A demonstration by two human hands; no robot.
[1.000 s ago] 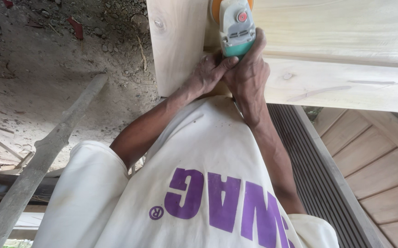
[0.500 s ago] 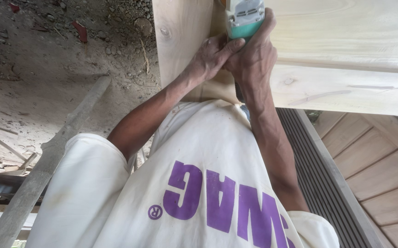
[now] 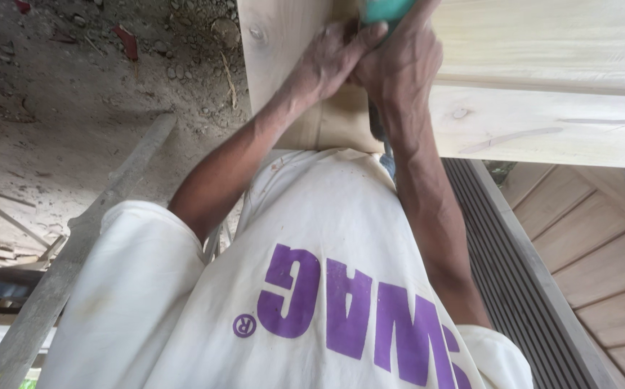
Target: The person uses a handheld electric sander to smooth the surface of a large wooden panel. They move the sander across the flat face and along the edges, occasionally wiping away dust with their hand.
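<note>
Both hands grip a teal power tool (image 3: 386,9) at the top edge of the view, where most of its body is cut off. The left hand (image 3: 330,61) wraps it from the left and the right hand (image 3: 399,72) closes over it from the right, fingers touching. The tool sits against a pale, smooth wooden beam (image 3: 543,79) with a square corner and small knots. Left lies open rough dirt ground (image 3: 74,108); right, ribbed dark decking (image 3: 514,281) beside slanted wooden boards (image 3: 600,252).

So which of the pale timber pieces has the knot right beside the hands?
The upright pale post, left of the hands: its small round knot sits near the left hand. The horizontal beam has its knot farther right.
</note>
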